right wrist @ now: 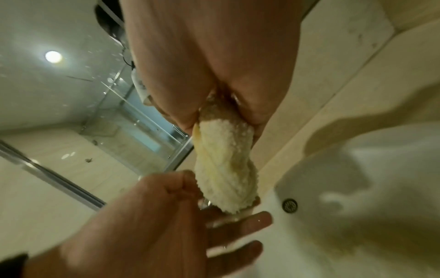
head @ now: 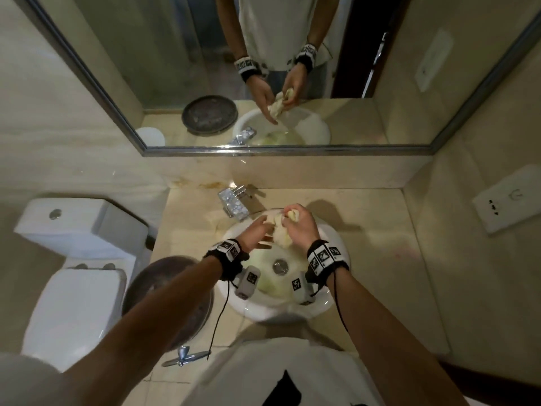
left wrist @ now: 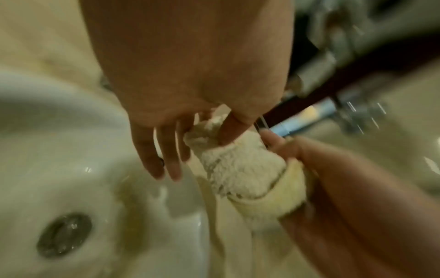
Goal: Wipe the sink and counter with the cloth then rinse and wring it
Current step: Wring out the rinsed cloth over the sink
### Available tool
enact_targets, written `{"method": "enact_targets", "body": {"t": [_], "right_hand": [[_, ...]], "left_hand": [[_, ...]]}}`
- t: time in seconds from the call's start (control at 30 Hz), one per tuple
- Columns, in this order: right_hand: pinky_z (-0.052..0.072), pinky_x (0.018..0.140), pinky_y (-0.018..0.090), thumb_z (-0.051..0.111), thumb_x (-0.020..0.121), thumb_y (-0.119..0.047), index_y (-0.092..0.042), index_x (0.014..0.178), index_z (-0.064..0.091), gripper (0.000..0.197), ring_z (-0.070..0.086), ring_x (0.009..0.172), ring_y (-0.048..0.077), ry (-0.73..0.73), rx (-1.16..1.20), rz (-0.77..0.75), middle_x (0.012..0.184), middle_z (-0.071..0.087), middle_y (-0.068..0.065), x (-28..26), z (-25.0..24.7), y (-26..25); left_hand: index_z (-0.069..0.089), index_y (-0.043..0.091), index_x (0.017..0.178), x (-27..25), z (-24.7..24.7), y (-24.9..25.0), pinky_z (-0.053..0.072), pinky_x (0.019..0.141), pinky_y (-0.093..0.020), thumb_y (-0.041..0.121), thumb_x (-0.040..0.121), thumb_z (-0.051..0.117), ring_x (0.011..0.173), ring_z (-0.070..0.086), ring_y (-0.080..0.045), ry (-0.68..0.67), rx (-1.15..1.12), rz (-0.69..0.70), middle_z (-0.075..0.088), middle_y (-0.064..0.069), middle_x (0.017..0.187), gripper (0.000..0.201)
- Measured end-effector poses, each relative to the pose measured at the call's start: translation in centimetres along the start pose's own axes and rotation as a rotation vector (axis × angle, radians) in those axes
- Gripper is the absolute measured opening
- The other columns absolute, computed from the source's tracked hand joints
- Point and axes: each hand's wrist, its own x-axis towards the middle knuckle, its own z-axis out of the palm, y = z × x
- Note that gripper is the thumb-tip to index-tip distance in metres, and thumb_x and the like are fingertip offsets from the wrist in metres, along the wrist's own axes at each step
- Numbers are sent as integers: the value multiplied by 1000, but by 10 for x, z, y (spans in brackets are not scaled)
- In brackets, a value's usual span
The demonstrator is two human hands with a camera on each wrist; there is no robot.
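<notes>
Over the white sink I hold a pale yellow cloth, twisted into a thick roll. My right hand grips its upper end in a fist, which the right wrist view shows closely: right hand, cloth. My left hand takes the lower end. In the left wrist view the left hand has its thumb pressed onto the cloth while the other fingers stay fairly straight. The beige counter surrounds the sink.
A chrome faucet stands behind the sink, close to my left hand. The drain lies below the cloth. A dark round dish sits at the counter's left, a toilet beyond it. A wall socket is on the right.
</notes>
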Motion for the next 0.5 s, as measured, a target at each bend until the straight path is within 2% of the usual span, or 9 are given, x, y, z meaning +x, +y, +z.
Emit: {"method": "enact_targets", "body": {"t": [0.07, 0.13, 0.2, 0.27, 0.33, 0.37, 0.43, 0.5], "right_hand": [[47, 90, 27, 57, 94, -4, -17, 106, 66, 19, 61, 104, 17, -22, -31, -78, 109, 66, -2, -1, -1, -10], [42, 89, 23, 54, 98, -4, -14, 111, 65, 20, 59, 108, 15, -45, -85, -164, 114, 66, -2, -4, -2, -14], [38, 89, 15, 51, 100, -3, -13, 116, 64, 23, 58, 111, 11, -56, -127, -243, 120, 66, -2, -7, -2, -19], [38, 85, 6, 49, 99, 2, -13, 116, 63, 27, 59, 107, 8, -41, -93, -289, 120, 66, -3, -12, -2, -29], [44, 82, 10, 49, 98, 4, -11, 109, 64, 24, 66, 95, 4, -11, 26, -294, 113, 68, -3, -14, -6, -42], [47, 79, 15, 49, 98, 4, -12, 104, 63, 22, 67, 88, 2, -3, 85, -297, 107, 70, -2, -15, -8, -49], [48, 73, 18, 50, 97, 4, -15, 96, 63, 23, 64, 76, 1, 6, 148, -334, 95, 70, -1, -16, -15, -61], [48, 70, 21, 52, 96, 6, -12, 94, 63, 21, 59, 70, 3, 4, 202, -374, 88, 69, -2, -20, -21, -68]], "left_hand": [[61, 15, 100, -12, -2, 3, 53, 91, -47, 15, 89, 52, 79, 64, -22, 38, -369, -92, 61, -2, 85, 13], [64, 13, 98, -15, -5, 2, 55, 87, -48, 21, 88, 59, 76, 65, -23, 74, -572, -97, 63, -3, 82, 13], [65, 13, 99, -17, -5, 6, 57, 77, -40, 25, 88, 66, 73, 64, -22, 100, -649, -110, 64, -4, 82, 16], [62, 11, 100, -18, -2, 8, 58, 68, -33, 23, 90, 68, 65, 63, -20, 124, -658, -164, 65, -5, 75, 16], [61, 7, 95, -18, 1, 8, 60, 65, -34, 17, 94, 63, 60, 60, -18, 136, -706, -220, 62, -6, 59, 10], [60, 4, 93, -18, 2, 8, 61, 66, -36, 14, 95, 61, 63, 58, -20, 162, -732, -244, 61, -9, 59, 10], [58, 0, 93, -17, 3, 7, 61, 67, -42, 7, 93, 59, 69, 61, -25, 206, -778, -299, 62, -16, 70, 7], [59, 0, 88, -15, 4, 7, 59, 73, -39, 3, 89, 57, 60, 65, -23, 205, -714, -283, 63, -14, 65, 4]]}}
